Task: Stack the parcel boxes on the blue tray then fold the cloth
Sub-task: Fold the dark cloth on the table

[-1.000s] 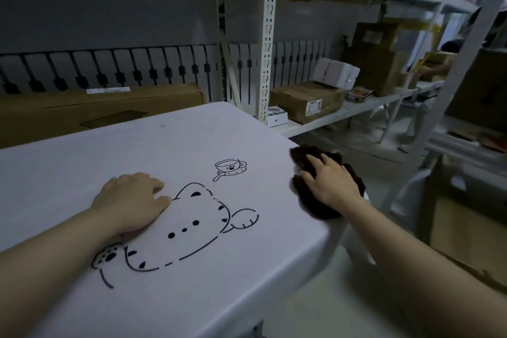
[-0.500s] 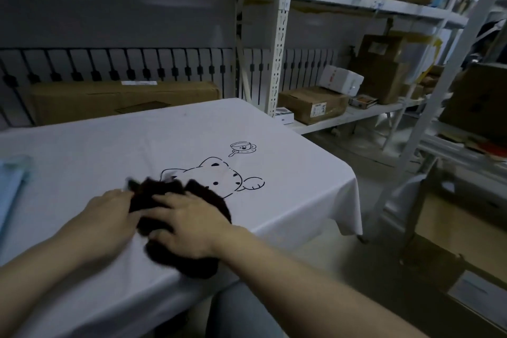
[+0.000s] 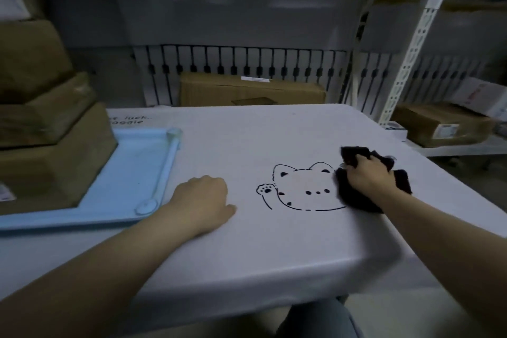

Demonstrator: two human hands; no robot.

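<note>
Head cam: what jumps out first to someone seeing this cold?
The black cat drawing on the white tablecloth, mid-table, with the right hand gripping a bunched dark cloth at its right edge. At left, brown parcel boxes sit stacked on the blue tray. The left hand rests loosely curled and empty on the tablecloth beside the tray.

tablecloth [image 3: 274, 241] print — "luck", partly hidden, shelf scribbles unreadable
</note>
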